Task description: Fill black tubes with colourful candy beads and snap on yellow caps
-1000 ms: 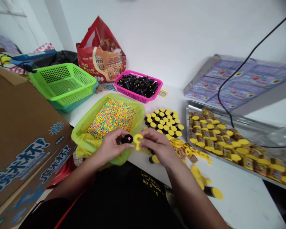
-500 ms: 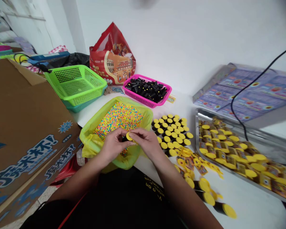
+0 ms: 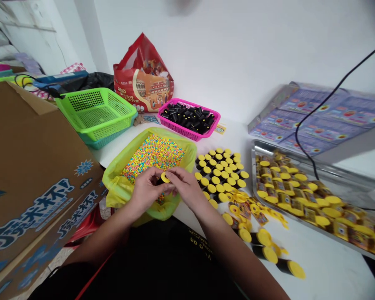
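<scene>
Over the front of a lined basin (image 3: 111, 168) of small coloured candy balls (image 3: 156, 150), my two hands hold a small black canister with a yellow end (image 3: 165, 177). My left hand (image 3: 145, 189) has its fingers closed round the black body, which is mostly hidden. The fingertips of my right hand (image 3: 184, 185) pinch at the yellow end. To the right stand many black canisters with yellow lids (image 3: 220, 173), close together on the white table (image 3: 328, 266). Loose yellow ring-shaped pieces (image 3: 253, 208) and small printed packets lie just in front of them.
A pink basket (image 3: 190, 135) holds black canisters. Left of it are a red bag (image 3: 143, 83) and a green basket (image 3: 96, 112). A metal tray (image 3: 254, 166) of yellow-lidded canisters sits right, below purple boxes (image 3: 315, 116) and a black cable. A cardboard box (image 3: 28, 137) stands left.
The view has shifted slightly, so the table's things appear a little further left. Both hands stay on the canister, with the right fingertips shifted a little around its yellow end.
</scene>
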Available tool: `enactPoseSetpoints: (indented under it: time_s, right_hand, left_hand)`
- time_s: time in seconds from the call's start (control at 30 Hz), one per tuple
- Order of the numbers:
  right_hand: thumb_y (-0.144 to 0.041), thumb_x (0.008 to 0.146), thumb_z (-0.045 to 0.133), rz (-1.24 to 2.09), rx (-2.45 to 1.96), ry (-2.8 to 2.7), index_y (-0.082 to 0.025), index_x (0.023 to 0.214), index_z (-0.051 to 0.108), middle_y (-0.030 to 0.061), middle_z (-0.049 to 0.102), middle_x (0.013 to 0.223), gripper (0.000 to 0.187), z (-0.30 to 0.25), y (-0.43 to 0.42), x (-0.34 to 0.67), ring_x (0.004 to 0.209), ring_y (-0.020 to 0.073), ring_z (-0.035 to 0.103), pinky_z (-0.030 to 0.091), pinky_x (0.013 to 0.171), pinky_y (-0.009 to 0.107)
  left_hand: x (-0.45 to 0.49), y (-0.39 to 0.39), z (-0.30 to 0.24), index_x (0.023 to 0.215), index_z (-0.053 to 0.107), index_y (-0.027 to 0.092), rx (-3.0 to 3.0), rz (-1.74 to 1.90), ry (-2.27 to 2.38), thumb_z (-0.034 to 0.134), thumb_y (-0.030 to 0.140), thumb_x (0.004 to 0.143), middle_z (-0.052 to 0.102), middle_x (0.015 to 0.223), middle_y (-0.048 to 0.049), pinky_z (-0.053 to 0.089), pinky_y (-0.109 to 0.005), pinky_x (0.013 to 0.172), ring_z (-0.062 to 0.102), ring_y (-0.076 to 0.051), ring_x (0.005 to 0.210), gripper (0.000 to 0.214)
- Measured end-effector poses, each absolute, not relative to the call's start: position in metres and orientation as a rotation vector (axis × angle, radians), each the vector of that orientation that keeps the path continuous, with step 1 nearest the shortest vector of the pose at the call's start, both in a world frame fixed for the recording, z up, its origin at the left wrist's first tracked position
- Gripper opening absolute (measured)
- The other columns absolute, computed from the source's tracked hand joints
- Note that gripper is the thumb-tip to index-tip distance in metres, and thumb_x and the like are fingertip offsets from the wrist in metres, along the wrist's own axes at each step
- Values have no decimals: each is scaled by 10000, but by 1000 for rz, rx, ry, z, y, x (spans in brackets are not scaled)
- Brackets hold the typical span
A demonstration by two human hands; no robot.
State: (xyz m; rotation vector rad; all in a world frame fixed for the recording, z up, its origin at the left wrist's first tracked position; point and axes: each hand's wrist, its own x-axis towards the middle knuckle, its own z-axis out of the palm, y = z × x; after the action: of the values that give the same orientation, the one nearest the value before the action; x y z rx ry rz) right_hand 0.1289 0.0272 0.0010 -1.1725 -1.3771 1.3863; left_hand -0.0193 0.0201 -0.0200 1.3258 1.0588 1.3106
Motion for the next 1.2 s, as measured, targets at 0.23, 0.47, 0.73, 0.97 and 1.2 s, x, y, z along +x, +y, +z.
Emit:
enactPoseSetpoints:
  time_s: [0.23, 0.47, 0.73, 0.97, 1.2]
  right_hand:
    - [-450, 777, 724, 1138, -1216, -1377, -240, 694, 650, -37, 588, 548, 238, 1, 26, 127, 481, 139, 552, 414, 446, 266]
    - [-475, 700, 791, 1272, -1164, -1239, -229, 686, 643, -44, 575, 519, 288, -4, 31, 127, 426, 114, 474, 374, 428, 259]
    - [-496, 774, 715, 1515, -1094, -1140, -231, 789, 645, -32, 613, 613, 274, -4, 24, 115, 491, 145, 565, 399, 443, 267]
    - [-463, 768, 752, 1313, -1059, -1189, -239, 802, 667, -30, 605, 647, 242, -2, 27, 113, 518, 136, 536, 383, 484, 276]
    - [-427, 725, 808, 1341, -974, -1032, -235, 813, 668, -46, 570, 649, 253, -9, 26, 102, 477, 95, 409, 329, 456, 261]
  left_hand:
    - [-20, 20, -27, 777, 664, 182, 1383, 1404, 1106, 906, 375, 633, 616, 697, 13, 425, -253, 592, 513, -125, 623, 342]
    - [-20, 22, -27, 778, 653, 173, 1280, 1398, 1034, 929, 403, 592, 638, 692, 10, 461, -264, 612, 555, -131, 636, 404]
    - [-21, 14, -18, 870, 624, 196, 1243, 1396, 925, 894, 447, 663, 640, 706, 17, 479, -276, 545, 580, -131, 566, 422]
    - [-29, 17, -9, 857, 584, 218, 1215, 1210, 980, 636, 710, 820, 576, 641, 31, 345, -246, 419, 524, -115, 484, 496]
    - [-22, 14, -11, 800, 477, 234, 1063, 1168, 937, 625, 714, 831, 487, 560, 60, 243, -248, 397, 392, -85, 418, 503]
